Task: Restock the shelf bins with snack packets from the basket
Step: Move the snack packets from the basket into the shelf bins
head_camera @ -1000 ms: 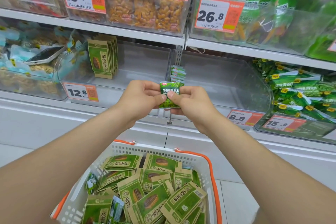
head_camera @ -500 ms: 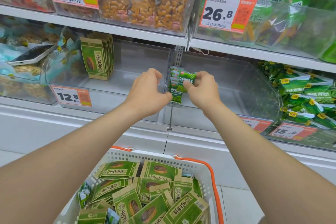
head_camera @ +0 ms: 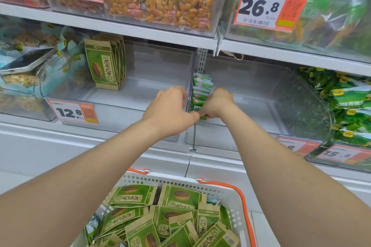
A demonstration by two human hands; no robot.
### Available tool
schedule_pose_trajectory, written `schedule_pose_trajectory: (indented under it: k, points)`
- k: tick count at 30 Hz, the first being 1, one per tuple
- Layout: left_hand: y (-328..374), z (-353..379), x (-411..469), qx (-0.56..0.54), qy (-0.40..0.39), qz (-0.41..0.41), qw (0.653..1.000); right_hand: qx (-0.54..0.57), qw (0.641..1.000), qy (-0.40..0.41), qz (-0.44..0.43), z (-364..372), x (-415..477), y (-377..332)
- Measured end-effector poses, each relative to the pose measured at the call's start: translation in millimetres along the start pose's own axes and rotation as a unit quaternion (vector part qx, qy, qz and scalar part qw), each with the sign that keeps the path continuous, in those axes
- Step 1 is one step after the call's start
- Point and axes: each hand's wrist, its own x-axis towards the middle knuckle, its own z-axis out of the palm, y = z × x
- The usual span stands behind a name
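Observation:
A small green snack packet [head_camera: 197,104] stands at the front of a short row of like packets [head_camera: 202,83], against the left wall of a clear shelf bin [head_camera: 261,94]. My right hand [head_camera: 217,102] pinches its right side. My left hand [head_camera: 170,110] has its thumb at the packet's lower corner, with its fingers curled beside the wall between the bins. Below my arms, the white basket [head_camera: 236,196] with orange handles holds several green-and-brown seed packets [head_camera: 176,198].
The clear bin on the left [head_camera: 152,90] holds several upright seed packets [head_camera: 104,64]. A phone [head_camera: 26,60] lies on snacks at far left. Green packets [head_camera: 349,98] fill the bin at right. Price tags 12.8 [head_camera: 73,111] and 26.8 [head_camera: 265,4] hang on the fronts.
Both hands carried the small green packet from in front of the shelf up and forward into the right-hand bin, setting it against the row there. The view moved closer to the shelf.

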Motion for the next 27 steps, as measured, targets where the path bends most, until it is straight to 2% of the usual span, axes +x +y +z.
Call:
schedule_pose_trajectory:
  k: [4,7,10,15,18,22,27]
  points:
    - [-2.7,0.3,0.7,0.0,0.006,0.005,1.0,0.07,0.997,-0.031,0.02,-2.4,-1.6,-5.0]
    - [-3.3,0.6,1.0,-0.001,0.005,0.008,1.0,0.003,0.998,-0.052,0.018,-5.5,-3.0,-4.3]
    - [-3.3,1.2,0.8,0.004,0.007,0.011,1.0,-0.012,0.998,-0.053,0.023,-5.8,-0.7,-6.0]
    - [-4.2,1.1,-0.7,0.002,-0.001,0.022,1.0,-0.056,0.997,0.026,-0.045,-3.1,3.1,-9.7]
    - [-4.2,0.1,-0.9,-0.003,-0.006,0.023,1.0,-0.063,0.997,0.009,-0.048,-1.7,4.0,-6.9]
    - [-2.2,-1.0,-2.2,0.002,-0.009,0.028,1.0,-0.02,0.999,-0.039,-0.016,-0.7,4.2,-1.4]
    - [2.2,-2.9,-6.3,0.013,-0.011,0.035,0.999,0.087,0.996,-0.013,-0.002,-11.8,-0.3,3.9]
